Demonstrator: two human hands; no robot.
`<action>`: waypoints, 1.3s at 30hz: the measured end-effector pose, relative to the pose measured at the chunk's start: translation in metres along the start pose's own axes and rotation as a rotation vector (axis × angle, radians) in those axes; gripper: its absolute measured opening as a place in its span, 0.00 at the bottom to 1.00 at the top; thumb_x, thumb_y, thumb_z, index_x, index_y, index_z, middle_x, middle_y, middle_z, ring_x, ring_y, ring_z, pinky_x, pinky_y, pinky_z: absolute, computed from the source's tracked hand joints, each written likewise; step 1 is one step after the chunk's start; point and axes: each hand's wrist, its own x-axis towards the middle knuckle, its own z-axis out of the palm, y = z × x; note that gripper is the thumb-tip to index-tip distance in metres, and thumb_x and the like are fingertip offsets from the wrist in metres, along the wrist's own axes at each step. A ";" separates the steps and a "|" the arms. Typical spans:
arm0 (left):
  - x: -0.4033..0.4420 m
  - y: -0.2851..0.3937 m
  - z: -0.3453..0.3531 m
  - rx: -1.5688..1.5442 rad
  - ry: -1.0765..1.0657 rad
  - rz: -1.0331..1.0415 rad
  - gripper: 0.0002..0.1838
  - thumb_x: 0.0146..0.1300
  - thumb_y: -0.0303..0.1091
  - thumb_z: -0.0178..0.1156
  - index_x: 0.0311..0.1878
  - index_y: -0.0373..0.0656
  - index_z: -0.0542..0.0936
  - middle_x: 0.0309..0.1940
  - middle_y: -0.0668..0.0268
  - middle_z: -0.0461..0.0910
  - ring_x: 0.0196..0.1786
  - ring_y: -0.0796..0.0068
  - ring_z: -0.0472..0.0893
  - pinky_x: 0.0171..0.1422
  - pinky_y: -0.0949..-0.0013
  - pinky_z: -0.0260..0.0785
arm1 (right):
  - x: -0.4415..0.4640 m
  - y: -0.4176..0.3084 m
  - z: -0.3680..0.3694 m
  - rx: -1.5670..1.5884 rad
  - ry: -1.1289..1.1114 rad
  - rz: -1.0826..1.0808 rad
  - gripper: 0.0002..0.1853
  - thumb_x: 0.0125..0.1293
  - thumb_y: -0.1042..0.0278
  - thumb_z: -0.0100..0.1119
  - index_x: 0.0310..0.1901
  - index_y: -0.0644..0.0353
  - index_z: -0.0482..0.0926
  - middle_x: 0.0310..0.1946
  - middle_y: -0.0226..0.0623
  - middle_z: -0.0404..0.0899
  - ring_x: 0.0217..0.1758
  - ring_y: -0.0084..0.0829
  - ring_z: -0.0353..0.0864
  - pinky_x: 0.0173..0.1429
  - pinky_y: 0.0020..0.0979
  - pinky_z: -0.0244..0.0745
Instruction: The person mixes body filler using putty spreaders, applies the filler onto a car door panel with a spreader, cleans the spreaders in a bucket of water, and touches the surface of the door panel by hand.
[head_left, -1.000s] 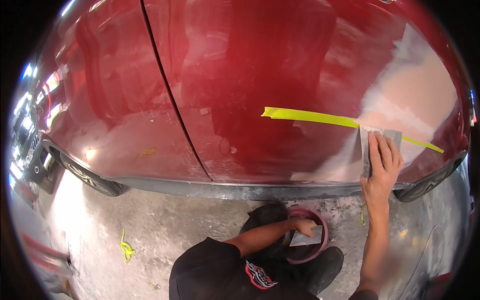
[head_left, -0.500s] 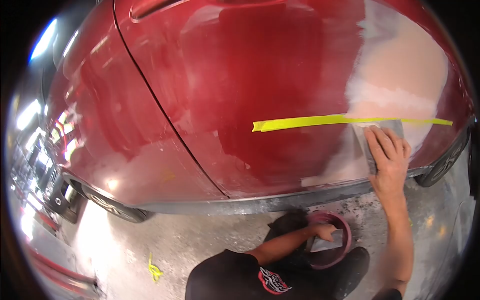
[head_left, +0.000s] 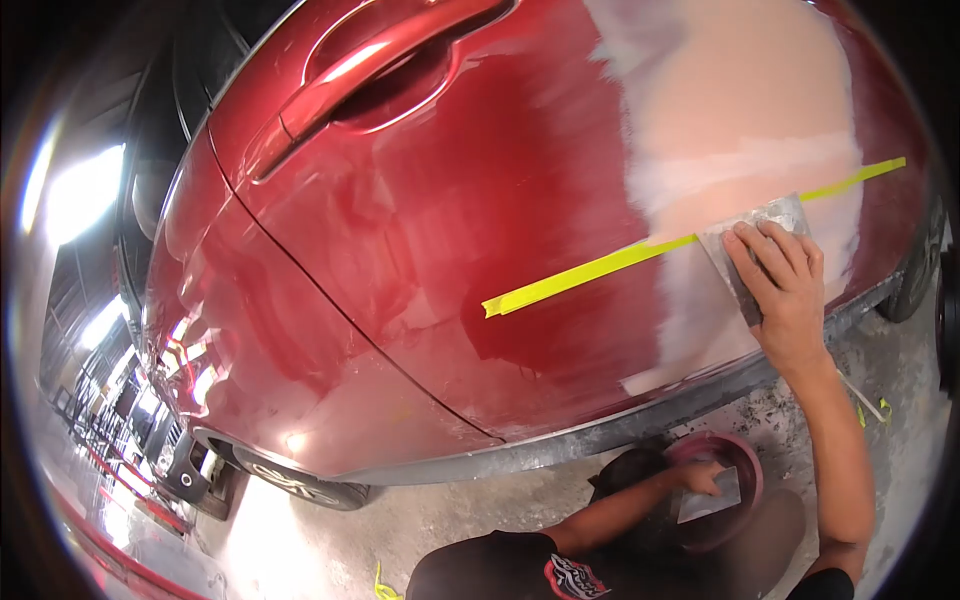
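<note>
My right hand [head_left: 785, 285] presses a flat grey metal spreader [head_left: 745, 250] against the red car panel, its fingers spread over the plate. The spreader's upper edge overlaps a strip of yellow-green tape [head_left: 590, 275] stuck along the panel. Around and above it lies a patch of pinkish filler [head_left: 740, 100] with whitish edges. Low down, over a maroon tub [head_left: 755, 480], my left hand [head_left: 702, 477] grips a second flat plate [head_left: 712, 497]. What the tub holds is hard to see.
The car's door handle [head_left: 370, 70] is at the upper left, a door seam below it. A wheel [head_left: 300, 483] shows at the lower left. Scraps of yellow-green tape [head_left: 385, 585] and a thin pale stick [head_left: 862, 395] lie on the concrete floor. Another vehicle stands at far left.
The view has tilted and shifted, bringing the door handle in. My right hand and the spreader stay at the tape, slightly farther right along the filler. My left hand stays over the tub.
</note>
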 end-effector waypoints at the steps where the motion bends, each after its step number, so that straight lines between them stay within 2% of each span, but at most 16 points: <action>1: -0.001 0.010 -0.005 -0.039 -0.059 -0.016 0.25 0.48 0.39 0.66 0.49 0.36 0.77 0.39 0.53 0.82 0.43 0.63 0.81 0.49 0.62 0.72 | 0.002 0.002 -0.007 0.012 -0.011 -0.003 0.35 0.39 0.81 0.63 0.57 0.57 0.76 0.56 0.32 0.75 0.59 0.39 0.71 0.61 0.40 0.60; 3: -0.004 0.021 -0.009 -0.079 -0.117 -0.038 0.26 0.48 0.40 0.66 0.49 0.35 0.77 0.40 0.53 0.81 0.44 0.62 0.81 0.50 0.62 0.72 | 0.017 0.004 -0.014 0.010 0.035 0.031 0.35 0.39 0.82 0.63 0.57 0.57 0.76 0.55 0.32 0.75 0.59 0.39 0.71 0.61 0.41 0.60; 5: -0.008 0.019 -0.003 -0.083 -0.011 -0.008 0.24 0.51 0.42 0.66 0.47 0.34 0.77 0.38 0.52 0.81 0.41 0.62 0.81 0.44 0.61 0.72 | 0.029 0.003 -0.010 0.036 0.043 0.048 0.37 0.38 0.81 0.64 0.58 0.56 0.75 0.55 0.32 0.75 0.59 0.39 0.71 0.60 0.41 0.60; 11: -0.002 0.011 -0.010 -0.035 -0.076 -0.045 0.25 0.52 0.42 0.66 0.48 0.34 0.77 0.40 0.53 0.81 0.43 0.64 0.81 0.46 0.62 0.72 | 0.009 -0.022 0.003 0.081 -0.031 0.059 0.35 0.39 0.80 0.62 0.57 0.54 0.74 0.57 0.31 0.73 0.59 0.37 0.71 0.59 0.43 0.60; 17: -0.010 0.028 -0.012 0.005 -0.150 -0.110 0.25 0.53 0.43 0.66 0.49 0.34 0.76 0.41 0.54 0.80 0.44 0.67 0.80 0.47 0.63 0.71 | -0.010 0.010 -0.010 -0.033 -0.073 0.040 0.36 0.40 0.81 0.61 0.58 0.55 0.74 0.56 0.30 0.74 0.59 0.37 0.71 0.60 0.43 0.59; 20: -0.050 0.076 -0.034 -0.327 -0.006 -0.178 0.27 0.56 0.42 0.66 0.55 0.36 0.74 0.46 0.61 0.80 0.48 0.71 0.78 0.52 0.67 0.70 | 0.002 0.024 -0.017 -0.051 0.066 0.046 0.37 0.40 0.82 0.61 0.59 0.55 0.73 0.56 0.30 0.74 0.60 0.37 0.71 0.61 0.43 0.60; 22: -0.093 0.107 -0.044 -0.640 0.133 -0.190 0.27 0.61 0.40 0.64 0.60 0.37 0.71 0.51 0.65 0.78 0.51 0.74 0.76 0.57 0.69 0.68 | 0.015 0.031 -0.011 -0.016 0.045 0.046 0.37 0.41 0.82 0.60 0.59 0.55 0.73 0.57 0.31 0.74 0.60 0.37 0.71 0.61 0.43 0.60; 24: -0.126 0.092 -0.040 -0.796 0.167 -0.119 0.27 0.62 0.38 0.63 0.63 0.38 0.70 0.52 0.65 0.77 0.52 0.76 0.76 0.59 0.70 0.67 | 0.016 0.031 -0.002 0.023 0.029 0.043 0.36 0.41 0.82 0.60 0.60 0.55 0.73 0.57 0.31 0.74 0.60 0.37 0.70 0.61 0.43 0.60; 26: -0.167 0.075 -0.035 -1.051 0.216 -0.267 0.28 0.62 0.35 0.63 0.64 0.40 0.69 0.53 0.64 0.77 0.52 0.76 0.77 0.60 0.70 0.69 | 0.004 0.022 0.010 0.052 0.053 0.074 0.36 0.42 0.83 0.60 0.59 0.55 0.74 0.57 0.32 0.74 0.61 0.38 0.70 0.62 0.42 0.59; 27: -0.186 0.076 -0.035 -1.046 0.223 -0.269 0.28 0.62 0.35 0.63 0.64 0.40 0.69 0.53 0.64 0.77 0.52 0.76 0.77 0.60 0.70 0.69 | -0.001 0.022 0.010 0.057 0.059 0.075 0.36 0.42 0.83 0.60 0.59 0.55 0.74 0.57 0.32 0.74 0.61 0.38 0.70 0.62 0.42 0.59; 29: -0.218 0.078 -0.030 -1.378 0.355 -0.387 0.30 0.61 0.34 0.63 0.66 0.41 0.67 0.53 0.63 0.78 0.51 0.74 0.80 0.58 0.69 0.72 | -0.013 0.021 0.008 0.061 0.030 0.040 0.34 0.43 0.83 0.60 0.58 0.55 0.75 0.56 0.33 0.74 0.61 0.39 0.70 0.62 0.43 0.59; 32: -0.238 0.040 -0.007 -1.533 0.381 -0.324 0.29 0.62 0.34 0.62 0.66 0.42 0.66 0.51 0.62 0.79 0.47 0.72 0.82 0.55 0.69 0.74 | -0.007 0.032 -0.007 0.036 0.053 0.043 0.34 0.43 0.82 0.59 0.58 0.55 0.75 0.56 0.32 0.74 0.61 0.38 0.69 0.62 0.43 0.60; 34: -0.244 -0.007 -0.003 -1.566 0.283 -0.110 0.26 0.63 0.39 0.61 0.62 0.42 0.67 0.44 0.59 0.80 0.39 0.72 0.84 0.41 0.69 0.80 | 0.011 0.033 -0.014 0.034 0.070 0.075 0.33 0.44 0.82 0.59 0.58 0.55 0.75 0.56 0.32 0.75 0.61 0.38 0.70 0.61 0.44 0.60; 36: -0.235 -0.005 -0.006 -1.638 0.307 -0.142 0.26 0.63 0.41 0.62 0.61 0.42 0.67 0.43 0.58 0.80 0.36 0.71 0.84 0.35 0.70 0.81 | 0.018 0.031 -0.013 0.029 0.087 0.107 0.33 0.44 0.82 0.59 0.58 0.55 0.75 0.55 0.32 0.75 0.60 0.38 0.70 0.61 0.44 0.60; 39: -0.236 0.006 -0.007 -1.507 0.368 -0.189 0.26 0.63 0.41 0.61 0.61 0.41 0.67 0.43 0.57 0.80 0.36 0.71 0.85 0.36 0.70 0.81 | 0.018 0.024 0.000 0.077 0.081 0.088 0.31 0.45 0.81 0.59 0.57 0.55 0.75 0.54 0.32 0.75 0.58 0.37 0.71 0.60 0.43 0.61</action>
